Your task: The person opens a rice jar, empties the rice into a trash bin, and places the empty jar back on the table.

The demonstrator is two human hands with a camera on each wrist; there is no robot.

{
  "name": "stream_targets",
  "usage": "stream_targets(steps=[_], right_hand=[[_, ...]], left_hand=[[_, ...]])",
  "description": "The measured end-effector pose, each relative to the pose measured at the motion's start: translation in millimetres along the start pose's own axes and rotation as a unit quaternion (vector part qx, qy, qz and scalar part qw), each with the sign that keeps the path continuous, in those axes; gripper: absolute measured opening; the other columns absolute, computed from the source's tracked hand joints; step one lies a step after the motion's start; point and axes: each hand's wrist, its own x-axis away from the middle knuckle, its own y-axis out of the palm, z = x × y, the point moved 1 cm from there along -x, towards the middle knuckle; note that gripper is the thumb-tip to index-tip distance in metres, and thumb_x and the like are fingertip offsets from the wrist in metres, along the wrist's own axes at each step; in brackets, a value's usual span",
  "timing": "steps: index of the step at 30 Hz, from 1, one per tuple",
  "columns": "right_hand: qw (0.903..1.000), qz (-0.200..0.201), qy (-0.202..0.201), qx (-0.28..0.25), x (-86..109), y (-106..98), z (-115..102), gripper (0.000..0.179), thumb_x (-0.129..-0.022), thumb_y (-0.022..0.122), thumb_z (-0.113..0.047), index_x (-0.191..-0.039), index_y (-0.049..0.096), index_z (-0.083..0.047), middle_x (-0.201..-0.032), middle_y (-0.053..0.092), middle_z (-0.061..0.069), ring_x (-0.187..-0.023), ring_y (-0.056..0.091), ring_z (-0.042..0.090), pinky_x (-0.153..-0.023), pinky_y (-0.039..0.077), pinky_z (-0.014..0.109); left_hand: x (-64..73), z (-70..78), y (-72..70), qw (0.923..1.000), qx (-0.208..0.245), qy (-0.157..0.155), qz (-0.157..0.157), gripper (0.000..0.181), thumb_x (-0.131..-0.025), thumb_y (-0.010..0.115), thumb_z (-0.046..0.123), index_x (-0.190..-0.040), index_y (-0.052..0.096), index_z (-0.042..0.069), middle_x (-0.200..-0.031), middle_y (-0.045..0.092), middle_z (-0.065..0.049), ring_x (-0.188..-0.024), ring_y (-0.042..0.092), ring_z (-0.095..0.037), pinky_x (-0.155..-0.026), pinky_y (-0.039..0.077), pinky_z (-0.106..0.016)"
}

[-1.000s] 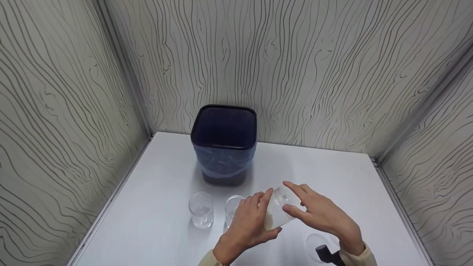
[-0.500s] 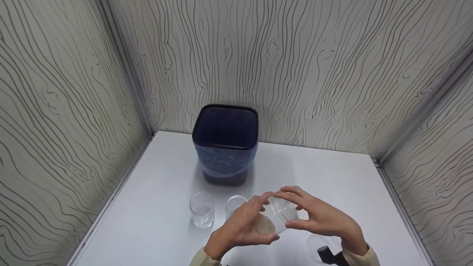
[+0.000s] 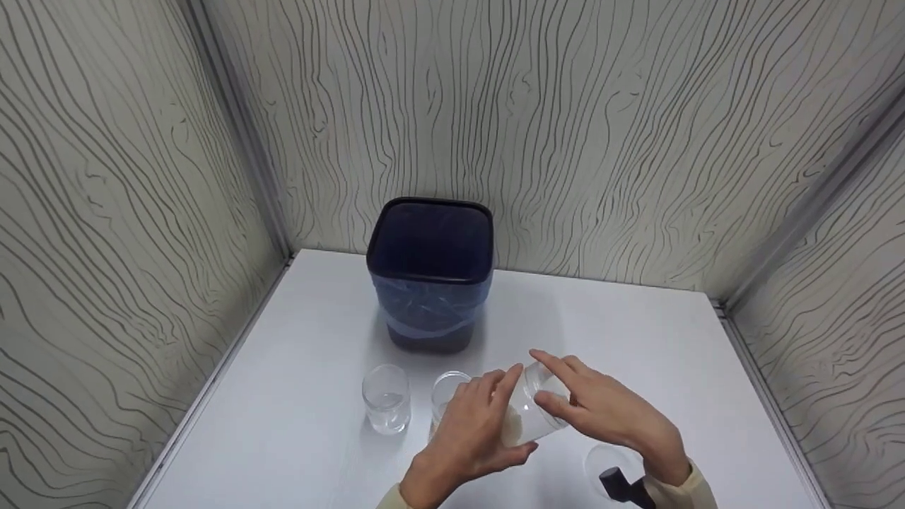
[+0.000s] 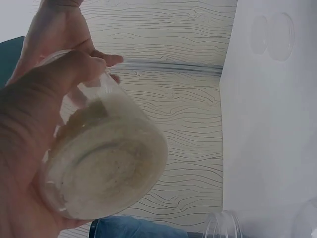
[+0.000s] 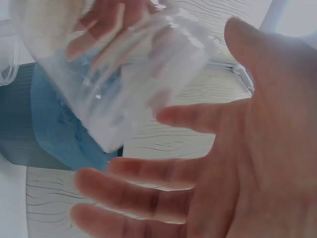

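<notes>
My left hand [image 3: 463,428] grips a clear plastic jar [image 3: 532,416], tilted so its base faces the left palm. A pale, grain-like mass lies toward the bottom of the jar [image 4: 109,168], plain in the left wrist view. My right hand [image 3: 611,410] is around the jar's ridged upper end, with thumb and index finger spread apart on either side of it. In the right wrist view the right fingers [image 5: 153,171] stretch out straight and spread beside that clear end, without curling round it.
Two clear containers stand to the left, one [image 3: 387,401] in full sight, the other [image 3: 447,389] partly behind my left hand. A dark bin [image 3: 429,311] with a blue liner stands behind them. Thin clear discs [image 4: 281,37] lie on the white table [image 3: 622,325]. Patterned walls enclose it.
The right hand's fingers closed in around the jar's upper end half a second ago and are now spread again. The jar and left hand turned slightly, then came back to a similar tilt.
</notes>
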Motion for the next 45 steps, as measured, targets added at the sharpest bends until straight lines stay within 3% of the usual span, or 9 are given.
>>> stream_targets(steps=[5, 11, 14, 16, 21, 24, 31, 39, 45], right_hand=[[0.9986, -0.024, -0.014, -0.045, 0.2, 1.3, -1.2, 0.059, -0.098, 0.053, -0.045, -0.15, 0.039, -0.022, -0.128, 0.061, 0.003, -0.089, 0.063, 0.007, -0.073, 0.053, 0.03], [0.9837, -0.022, -0.163, -0.072, 6.4, -9.0, 0.3, 0.072, -0.09, 0.07, -0.035, -0.152, 0.036, -0.021, -0.147, 0.05, -0.003, -0.12, 0.059, 0.013, -0.094, 0.052, 0.03], [0.9794, -0.02, -0.189, -0.069, 8.9, -13.7, 1.3, 0.079, -0.087, 0.074, -0.034, -0.153, 0.034, -0.016, -0.154, 0.043, -0.001, -0.136, 0.048, 0.012, -0.107, 0.043, 0.026], [0.98, -0.013, -0.189, -0.061, 9.8, -15.0, 1.5, 0.081, -0.086, 0.075, -0.035, -0.153, 0.033, -0.016, -0.157, 0.038, 0.003, -0.142, 0.04, 0.013, -0.111, 0.039, 0.024], [0.9898, 0.036, -0.132, -0.039, 7.9, -12.6, 0.8, 0.075, -0.089, 0.07, -0.035, -0.153, 0.034, -0.022, -0.157, 0.038, 0.008, -0.139, 0.044, 0.019, -0.103, 0.047, 0.03], [0.9952, 0.058, -0.071, -0.034, 2.8, -9.9, 0.6, 0.065, -0.093, 0.064, -0.032, -0.152, 0.036, -0.026, -0.147, 0.046, 0.005, -0.121, 0.057, 0.019, -0.085, 0.055, 0.032], [0.9995, 0.031, -0.006, -0.005, -1.9, -4.3, 1.9, 0.057, -0.098, 0.055, -0.041, -0.151, 0.036, -0.033, -0.122, 0.057, -0.005, -0.091, 0.058, 0.007, -0.075, 0.05, 0.03], [0.9958, 0.034, -0.066, -0.053, 1.3, -7.4, 0.1, 0.06, -0.093, 0.064, -0.039, -0.148, 0.041, -0.033, -0.13, 0.054, -0.009, -0.091, 0.057, 0.006, -0.067, 0.052, 0.023], [0.9903, 0.061, -0.1, -0.075, 1.3, -8.6, -1.7, 0.06, -0.093, 0.066, -0.032, -0.147, 0.042, -0.029, -0.133, 0.054, -0.006, -0.093, 0.058, 0.006, -0.068, 0.054, 0.023]], left_hand=[[1.0, -4.7, -3.0, 0.9932, 0.107, -0.008, -0.045, 0.103, -0.07, 0.075, 0.064, -0.151, 0.031, 0.018, -0.124, 0.058, 0.002, -0.102, 0.062, -0.012, -0.083, 0.052, -0.028], [2.0, -16.4, -7.2, 0.933, 0.343, 0.003, -0.109, 0.101, -0.073, 0.082, 0.046, -0.153, 0.024, 0.029, -0.124, 0.058, 0.006, -0.105, 0.063, -0.006, -0.087, 0.05, -0.017], [-0.4, -18.5, -7.9, 0.9219, 0.37, 0.02, -0.115, 0.1, -0.073, 0.082, 0.043, -0.153, 0.023, 0.029, -0.125, 0.059, 0.005, -0.104, 0.063, -0.006, -0.088, 0.05, -0.017], [-2.5, -17.7, -8.4, 0.9254, 0.361, 0.016, -0.114, 0.101, -0.073, 0.082, 0.044, -0.153, 0.023, 0.03, -0.126, 0.058, 0.006, -0.105, 0.063, -0.007, -0.089, 0.05, -0.018], [-9.3, -8.9, -7.8, 0.9792, 0.192, 0.004, -0.065, 0.1, -0.072, 0.076, 0.059, -0.151, 0.028, 0.021, -0.125, 0.059, 0.003, -0.104, 0.063, -0.01, -0.086, 0.053, -0.025], [-14.7, -3.5, -6.6, 0.9972, 0.067, -0.003, -0.032, 0.101, -0.071, 0.072, 0.067, -0.15, 0.031, 0.018, -0.126, 0.059, 0.0, -0.102, 0.062, -0.013, -0.085, 0.053, -0.031], [-17.8, -6.0, -7.1, 0.9986, 0.034, 0.007, -0.04, 0.103, -0.07, 0.072, 0.068, -0.151, 0.029, 0.02, -0.126, 0.057, 0.0, -0.103, 0.061, -0.014, -0.087, 0.053, -0.032], [-18.7, -17.6, -11.0, 0.9815, 0.165, 0.019, -0.096, 0.1, -0.072, 0.075, 0.06, -0.151, 0.028, 0.021, -0.122, 0.058, 0.005, -0.103, 0.063, -0.01, -0.086, 0.052, -0.027], [-21.3, -24.8, -17.2, 0.9761, 0.192, 0.03, -0.096, 0.1, -0.073, 0.076, 0.059, -0.152, 0.027, 0.022, -0.125, 0.058, 0.005, -0.105, 0.063, -0.01, -0.084, 0.052, -0.024]])
